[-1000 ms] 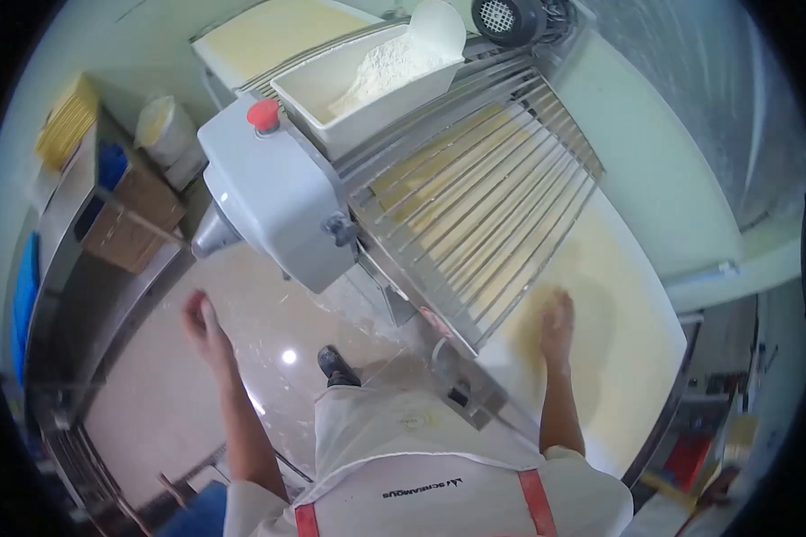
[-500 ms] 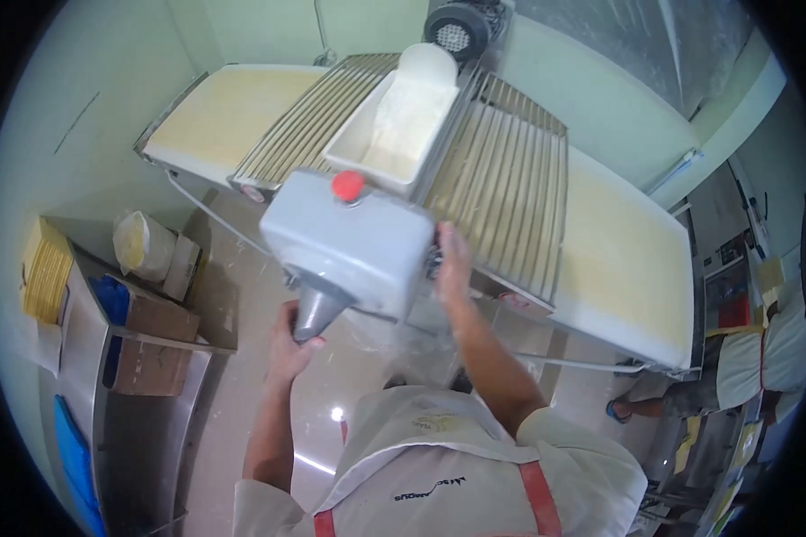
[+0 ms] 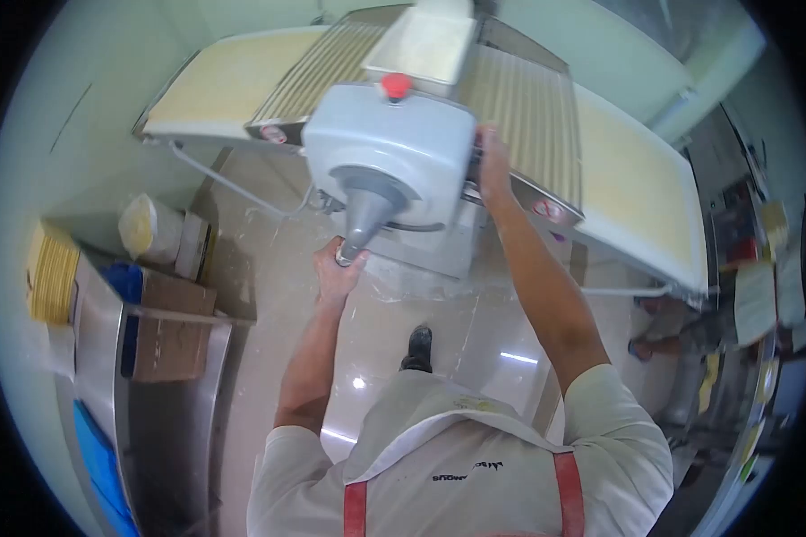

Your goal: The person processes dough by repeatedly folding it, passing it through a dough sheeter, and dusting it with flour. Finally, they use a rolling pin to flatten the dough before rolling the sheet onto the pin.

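Observation:
A grey machine head (image 3: 390, 148) with a red button (image 3: 396, 86) on top stands in front of me. My left hand (image 3: 338, 270) is wrapped round the end of its grey cone-shaped handle (image 3: 367, 215). My right hand (image 3: 493, 170) touches the right side of the housing; what its fingertips press or hold there is hidden. Behind the head is a white tray (image 3: 425, 45) with pale powder. Slatted metal guards (image 3: 524, 112) flank it, and pale belts (image 3: 631, 179) extend to both sides.
At the left, a metal shelf unit (image 3: 98, 340) bears a cardboard box (image 3: 170, 345) and a stack of yellow sheets (image 3: 52, 279). A white bag (image 3: 150, 230) stands behind it. Another person (image 3: 690, 336) is at the right, beside racks. My boot (image 3: 418, 347) is on the tiled floor.
The view has shifted, so the machine sits higher and further right. My left hand remains on the handle and my right hand at the housing's side. One boot now shows more fully.

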